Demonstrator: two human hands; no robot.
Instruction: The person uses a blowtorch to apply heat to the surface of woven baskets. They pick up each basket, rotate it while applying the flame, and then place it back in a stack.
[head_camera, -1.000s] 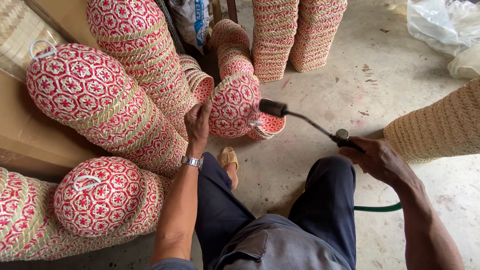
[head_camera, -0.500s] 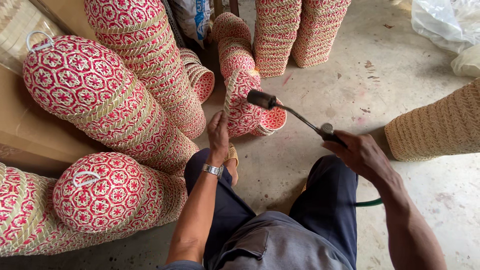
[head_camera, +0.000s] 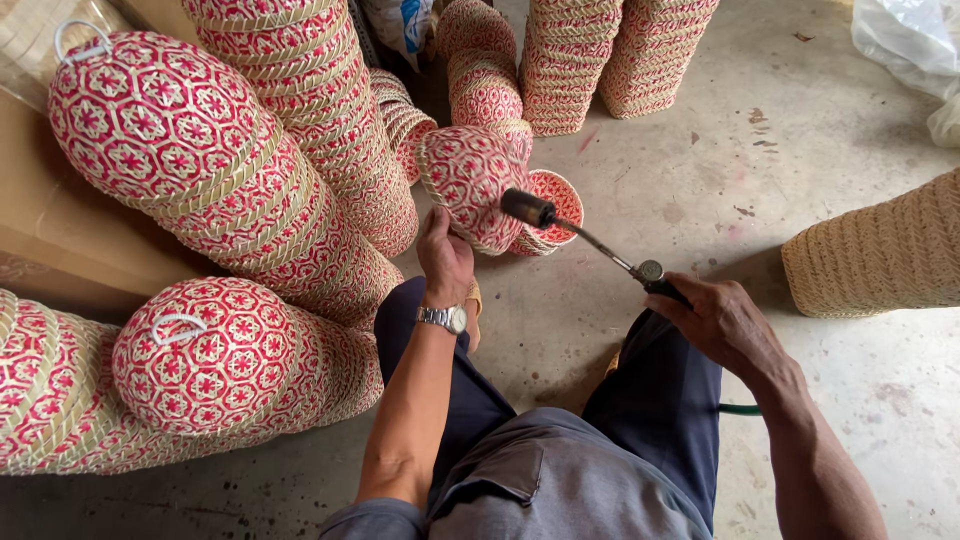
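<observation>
Since the earlier frame the left hand (head_camera: 443, 255) has slid up from the knee to the small red-and-straw woven basket (head_camera: 470, 185), and the torch (head_camera: 590, 240) has swung closer to it.

At nine o'clock a long stack of red woven baskets (head_camera: 180, 160) lies on its side against a cardboard box (head_camera: 40, 230), its domed end bearing a white loop. At seven o'clock a second lying stack (head_camera: 200, 355) shows another domed end with a loop. At eleven o'clock a third stack (head_camera: 310, 90) leans toward the middle.

Just above centre, the left hand, a metal watch (head_camera: 443, 318) on its wrist, grips the lower edge of the small basket, fingers curled against its side. That basket is tilted on the concrete floor (head_camera: 700, 170), touching a little red bowl-shaped piece (head_camera: 553, 200) at its right. The torch's dark nozzle sits just beside the basket's right side.

At three o'clock from centre the right hand (head_camera: 715, 320) is closed around the torch's handle, and a green hose (head_camera: 738, 409) trails behind it. At twelve o'clock upright stacks (head_camera: 600, 55) stand well apart. At three o'clock a plain straw basket (head_camera: 880, 255) lies at the frame's edge.
</observation>
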